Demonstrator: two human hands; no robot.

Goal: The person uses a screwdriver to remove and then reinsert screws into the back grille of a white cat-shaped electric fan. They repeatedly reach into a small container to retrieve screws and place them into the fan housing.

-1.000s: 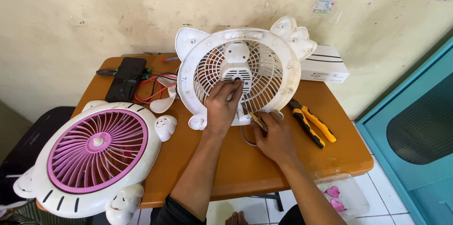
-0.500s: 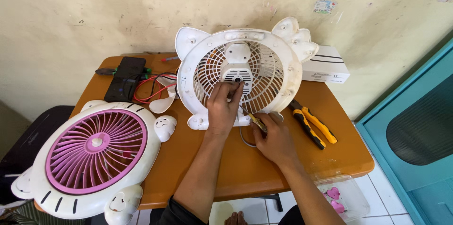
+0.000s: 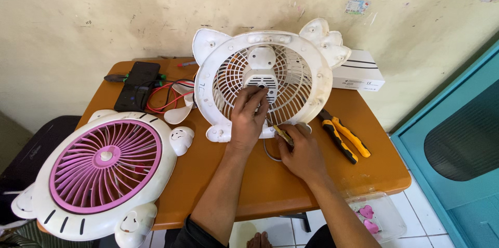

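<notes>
Little was changed since the earlier frames: the left hand (image 3: pixel 248 118) was kept on the grille of the white fan housing (image 3: pixel 262 79), its fingertips shifted only slightly lower beneath the central motor block (image 3: pixel 261 74), and the right hand (image 3: pixel 301 152) was left at the housing's lower rim.

The left forearm was stretched up from the near table edge, the wrist held straight, the fingers curled and pressed together against the grille just under the motor block; whether anything was pinched between them could not be told. The right hand was laid knuckles-up on the orange table (image 3: pixel 249 185), closed around a yellow-handled screwdriver (image 3: pixel 280 132), whose tip was pointed at the bottom of the housing, just right of the left hand.

The housing was stood upright at the back middle of the table, near the wall, with two ear-shaped projections counted on top.

To the left of the housing, one black remote-like device (image 3: pixel 136 86), one bundle of red wires (image 3: pixel 163 100) and one white loose blade (image 3: pixel 179 114) were seen. One pink-and-white front grille (image 3: pixel 104 172) was placed lower left of the housing, overhanging the table edge. To the right of the housing, one pair of yellow-and-black pliers (image 3: pixel 343 136) and one white box (image 3: pixel 358 76) were counted. One clear container (image 3: pixel 377 216) holding two pink pieces was seen lower right of it.
</notes>
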